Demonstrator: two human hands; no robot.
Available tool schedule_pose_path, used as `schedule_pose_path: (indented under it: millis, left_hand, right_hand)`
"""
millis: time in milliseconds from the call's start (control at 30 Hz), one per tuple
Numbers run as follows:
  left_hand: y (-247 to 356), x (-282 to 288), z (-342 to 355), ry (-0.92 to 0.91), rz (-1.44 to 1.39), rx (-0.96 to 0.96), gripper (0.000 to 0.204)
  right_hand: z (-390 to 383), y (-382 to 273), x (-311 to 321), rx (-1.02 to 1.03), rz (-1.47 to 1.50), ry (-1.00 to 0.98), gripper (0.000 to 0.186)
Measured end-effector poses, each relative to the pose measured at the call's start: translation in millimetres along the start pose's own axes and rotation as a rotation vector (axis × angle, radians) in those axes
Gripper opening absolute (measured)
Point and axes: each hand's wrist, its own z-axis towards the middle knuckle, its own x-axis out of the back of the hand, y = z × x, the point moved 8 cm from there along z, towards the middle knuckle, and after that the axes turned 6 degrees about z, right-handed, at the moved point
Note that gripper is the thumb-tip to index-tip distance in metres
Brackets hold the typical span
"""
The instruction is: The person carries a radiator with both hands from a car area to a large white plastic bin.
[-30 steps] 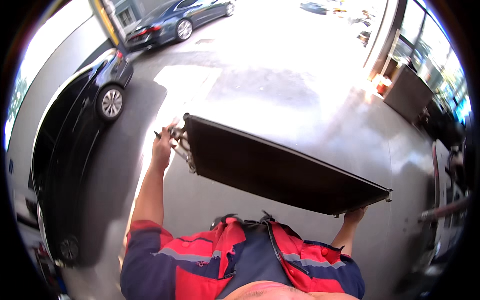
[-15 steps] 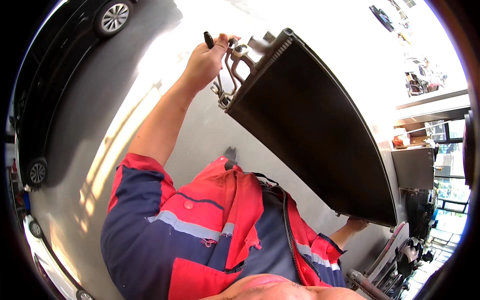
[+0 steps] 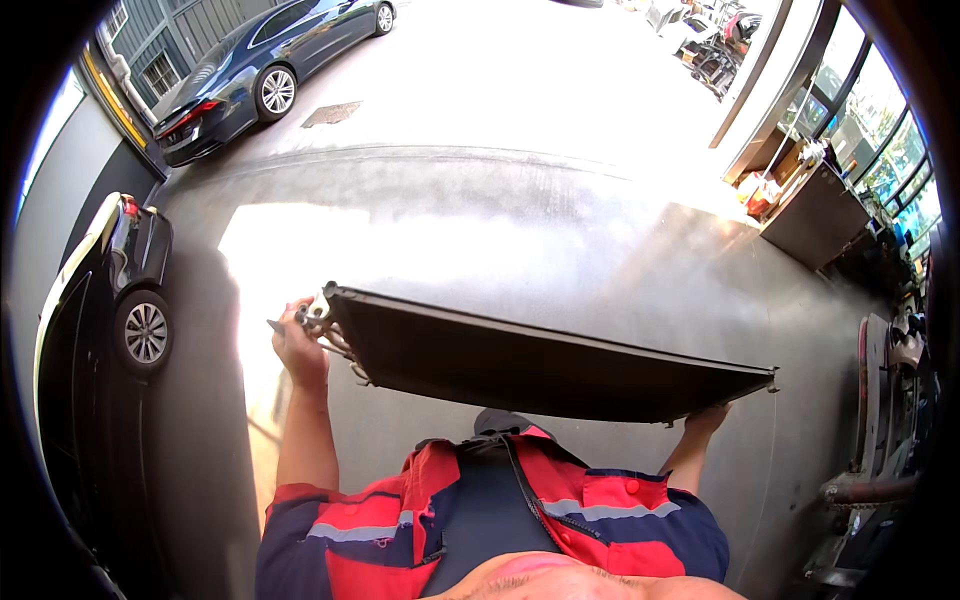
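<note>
A wide, flat, dark car radiator (image 3: 540, 365) is held up in front of my chest, its long edge running left to right and its right end lower. Bent metal pipes (image 3: 335, 338) stick out from its left end. Beside these pipes my left hand (image 3: 298, 348) is closed on that end of the radiator. A short dark pen-like thing (image 3: 275, 327) pokes out from the same hand; its kind is unclear. My right hand (image 3: 708, 419) grips the lower right corner from below, and its fingers are partly hidden behind the radiator.
A dark car (image 3: 275, 70) stands far left outside, and another black car (image 3: 140, 300) is close on my left. To the right are a grey cabinet (image 3: 815, 215) with things on top and a rack with a rusty pipe (image 3: 870, 491). Sunlit grey floor (image 3: 480, 220) stretches ahead.
The radiator has swung from a steep slant to nearly level across my front. My left hand appears lower and farther left. The view has turned, so the cars and cabinet have shifted.
</note>
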Motion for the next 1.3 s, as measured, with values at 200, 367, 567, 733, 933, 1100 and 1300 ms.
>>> schedule_pose_path:
  millis: [200, 367, 567, 733, 933, 1100, 1300]
  left_hand:
    - [19.7, 49.9, 18.6, 0.166, 0.014, -0.026, 0.038]
    - [16.9, 92.9, 42.8, 0.268, 0.279, -0.177, 0.039]
    - [-48.7, 51.3, 84.9, 0.241, 0.017, -0.048, 0.038]
    - [-39.6, -35.8, 226.2, 0.104, 0.030, -0.174, 0.035]
    - [-72.2, -173.5, 343.0, -0.022, 0.377, -0.476, 0.031]
    - [-117.6, -242.9, 431.2, -0.057, -0.045, -0.160, 0.037]
    - [-130.9, -272.6, 532.9, 0.087, -0.040, -0.126, 0.040]
  right_hand:
    - [-2.7, 26.6, -93.6, 0.043, -0.097, -0.163, 0.040]
    - [-4.6, 52.7, -142.9, 0.147, -0.135, -0.169, 0.042]
    - [51.4, 34.9, -177.2, 0.170, -0.046, -0.291, 0.048]
    - [54.7, 36.0, -251.1, 0.647, -1.145, -0.063, 0.041]
    - [115.0, 115.5, -253.4, 0.458, -0.522, 0.125, 0.042]
    - [205.5, 183.9, -289.9, 0.386, -0.392, 0.087, 0.046]
    - [331.0, 254.1, -443.7, 0.417, -0.383, -0.145, 0.045]
